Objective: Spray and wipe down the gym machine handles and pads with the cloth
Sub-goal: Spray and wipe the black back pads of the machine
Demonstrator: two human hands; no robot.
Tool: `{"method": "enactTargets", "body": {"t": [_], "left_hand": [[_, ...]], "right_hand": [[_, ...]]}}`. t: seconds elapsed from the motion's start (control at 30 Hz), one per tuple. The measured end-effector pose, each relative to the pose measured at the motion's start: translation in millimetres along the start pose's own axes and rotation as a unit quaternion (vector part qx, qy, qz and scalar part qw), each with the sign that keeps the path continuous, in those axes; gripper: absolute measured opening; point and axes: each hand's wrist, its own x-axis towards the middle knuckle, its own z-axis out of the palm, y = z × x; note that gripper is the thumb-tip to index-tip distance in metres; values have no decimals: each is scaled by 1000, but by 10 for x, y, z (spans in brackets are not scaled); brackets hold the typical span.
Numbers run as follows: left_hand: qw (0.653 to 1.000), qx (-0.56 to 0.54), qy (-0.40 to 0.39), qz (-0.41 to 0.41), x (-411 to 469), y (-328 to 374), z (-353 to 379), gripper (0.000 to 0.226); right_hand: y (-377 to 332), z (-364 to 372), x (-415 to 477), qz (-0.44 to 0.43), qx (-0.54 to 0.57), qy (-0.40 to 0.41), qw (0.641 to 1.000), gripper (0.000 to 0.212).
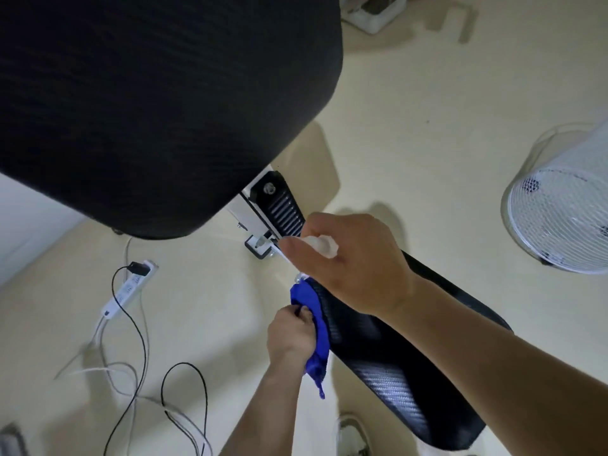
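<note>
Right hand [355, 268] grips spray bottle [320, 245] above left hand [289, 334] pinching blue cloth [317, 324] against pad [388, 366].

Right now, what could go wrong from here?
Overspray: the right hand holds the spray bottle above a floor with a plugged-in power strip; mist might reach it.
Loose cables cross the floor close by: trip risk.
The left hand grips the blue cloth on the pad near the nozzle; spray may hit it.

pads [148, 93] [388, 357] 2 | cloth [312, 311] 1 | spray bottle [320, 243] 1 | fan [559, 209] 1 | power strip [128, 289] 1
</note>
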Motion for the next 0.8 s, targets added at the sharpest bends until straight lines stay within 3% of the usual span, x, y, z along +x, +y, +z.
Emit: {"method": "enactTargets", "body": {"t": [0.07,0.17,0.27,0.43,0.53,0.6,0.63,0.7,0.8], "left_hand": [[975,-217,-41,-17,-251,83,-284,25],[882,-465,-68,-41,-679,295,-703,19],[822,-566,-58,-22,-1062,522,-1142,25],[795,-594,31,124,-1542,649,-1463,24],[827,-481,160,244,-1819,725,-1504,31],[832,-297,284,373,-1906,812,-1598,39],[812,-126,346,452,-1873,864,-1661,41],[713,220,407,526,-1636,953,-1780,50],[583,526,366,500,-1185,1008,-1978,51]], "right_hand": [[-216,-28,34,11,48,-5,999,66],[-516,-36,54,-8,8,-32,999,63],[-780,17,141,-37,-82,-40,995,62],[-915,-53,237,28,-12,-38,999,63],[-887,-65,239,122,138,-75,980,65],[-923,-80,225,193,264,-80,942,56],[-938,-98,218,214,302,-74,926,53],[-957,-182,220,246,340,-66,905,54],[-970,-308,246,298,378,-68,874,60]]}}
